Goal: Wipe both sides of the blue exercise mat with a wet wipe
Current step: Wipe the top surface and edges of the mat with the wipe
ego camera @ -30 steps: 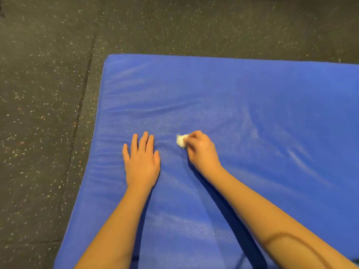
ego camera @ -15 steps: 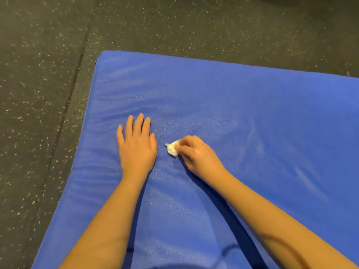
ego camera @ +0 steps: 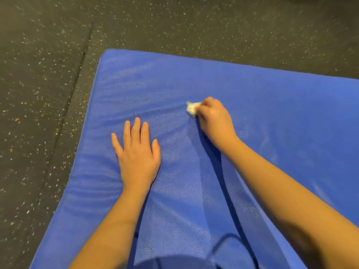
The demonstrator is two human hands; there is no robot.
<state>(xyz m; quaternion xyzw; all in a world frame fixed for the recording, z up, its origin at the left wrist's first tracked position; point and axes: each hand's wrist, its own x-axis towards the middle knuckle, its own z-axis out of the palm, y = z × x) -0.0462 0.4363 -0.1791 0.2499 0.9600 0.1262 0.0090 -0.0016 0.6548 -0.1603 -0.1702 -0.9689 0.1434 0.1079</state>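
Blue exercise mat (ego camera: 272, 117) lies flat on the floor (ego camera: 44, 90); I judge its upper side mid-wipe. Left hand (ego camera: 137, 155) braces, fingers straight; right hand (ego camera: 215, 120) pinches the seemingly bunched wet wipe (ego camera: 191, 109). Next: stroke rightward.

L hand (ego camera: 137, 152), mat (ego camera: 272, 105); R hand (ego camera: 215, 119) prob. pinching wipe (ego camera: 191, 108)

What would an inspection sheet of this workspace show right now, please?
Surface: blue exercise mat lies flat, with ripples and faint pale streaks.
Job's things: white wet wipe, crumpled, on the mat.
Clutter: nothing seen.
Grips: left hand flat on the mat, fingers straight; right hand pinches the wipe.
Cables: thin dark curved line at the near edge; cable or shadow, cannot tell.
Surroundings: dark speckled floor, with a seam left of the mat.
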